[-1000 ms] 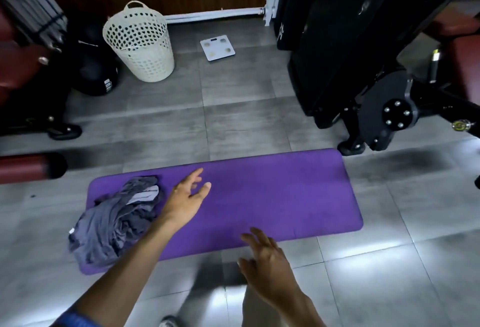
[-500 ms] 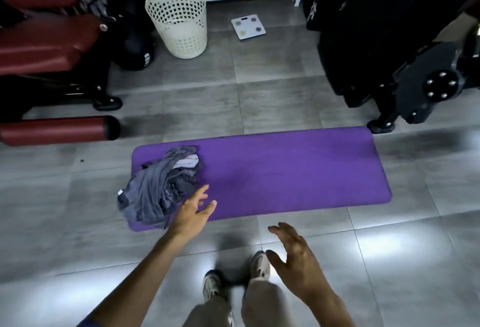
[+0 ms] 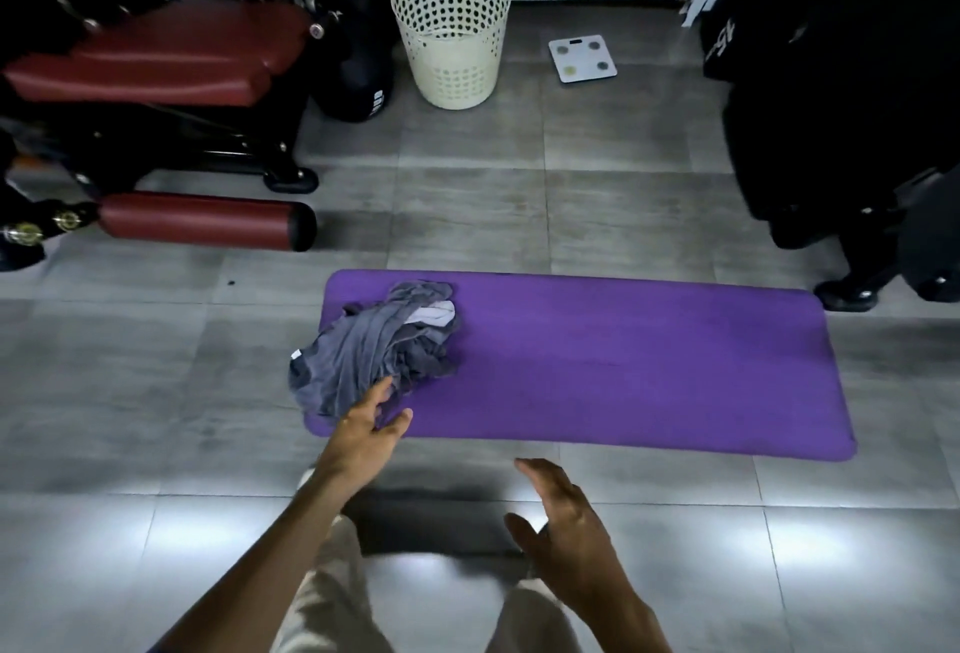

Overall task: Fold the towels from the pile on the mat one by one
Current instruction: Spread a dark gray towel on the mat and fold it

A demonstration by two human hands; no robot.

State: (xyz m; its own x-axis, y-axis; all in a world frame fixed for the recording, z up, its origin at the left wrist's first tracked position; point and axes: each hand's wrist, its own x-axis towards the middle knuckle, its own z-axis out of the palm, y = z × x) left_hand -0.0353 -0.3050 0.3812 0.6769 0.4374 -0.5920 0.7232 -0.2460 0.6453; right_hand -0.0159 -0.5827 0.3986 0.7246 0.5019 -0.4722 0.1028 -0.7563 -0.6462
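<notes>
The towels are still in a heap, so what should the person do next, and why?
Probably close the left hand on the near edge of the towels and lift one free. Its open fingers lie right at the pile, nothing is gripped yet, and the mat to the right is bare for folding. The right hand hovers open.

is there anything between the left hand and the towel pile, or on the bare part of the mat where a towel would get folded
Nothing visible. The left hand is open at the near edge of the towel pile with no object between them. The purple mat to the right of the pile shows bare. The right hand hovers open over the floor, short of the mat.
</notes>
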